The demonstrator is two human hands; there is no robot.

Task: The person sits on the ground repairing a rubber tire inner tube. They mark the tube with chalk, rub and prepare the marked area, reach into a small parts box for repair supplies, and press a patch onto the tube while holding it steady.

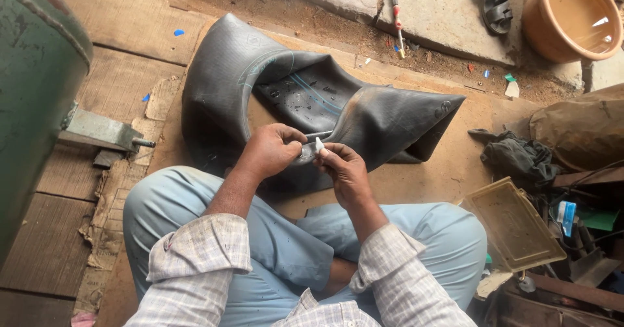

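- I see my left hand [272,150] clamped on the limp black rubber inner tube [292,99].
- My right hand [343,169] pinches a small white piece [319,146] (shape unclear) against that tube.

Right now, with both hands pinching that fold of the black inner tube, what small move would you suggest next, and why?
Probably press the small white piece down onto the fold. The right hand holds it at its fingertips right against the black inner tube, while the left hand grips the fold beside it. What the white piece is cannot be told.
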